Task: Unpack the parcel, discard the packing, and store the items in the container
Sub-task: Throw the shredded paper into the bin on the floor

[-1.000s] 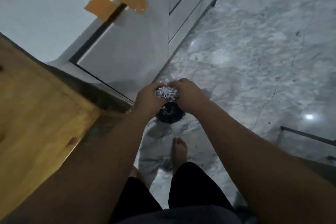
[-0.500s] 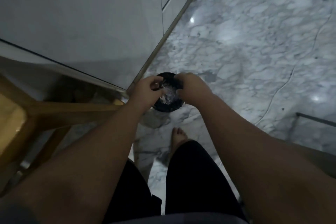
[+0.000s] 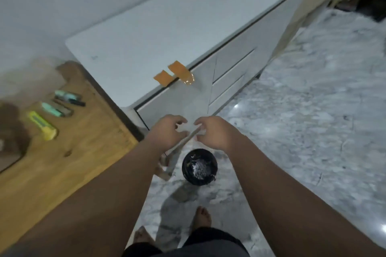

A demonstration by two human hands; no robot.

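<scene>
Above the bin: left hand (image 3: 169,129) and right hand (image 3: 217,131) hang side by side, just apart; fingers loosely spread and a little curled, holding nothing
Packing: shredded paper (image 3: 198,168) lies inside the black bin (image 3: 198,182) on the floor, below the hands
Items: yellow cutter (image 3: 42,125) and green pens (image 3: 52,109) lie on the wooden counter (image 3: 83,152), well apart from the hands; no container in view
Risk: loose shreds may cling to the fingers and fall beside the bin; the bare foot (image 3: 201,217) stands near the bin and could tip it on the turn back to the counter
Change: half a second ago both hands were down at the bin's mouth over the paper; now they are raised and empty; the view has lifted to take in the counter and the white cabinet (image 3: 188,27)
</scene>
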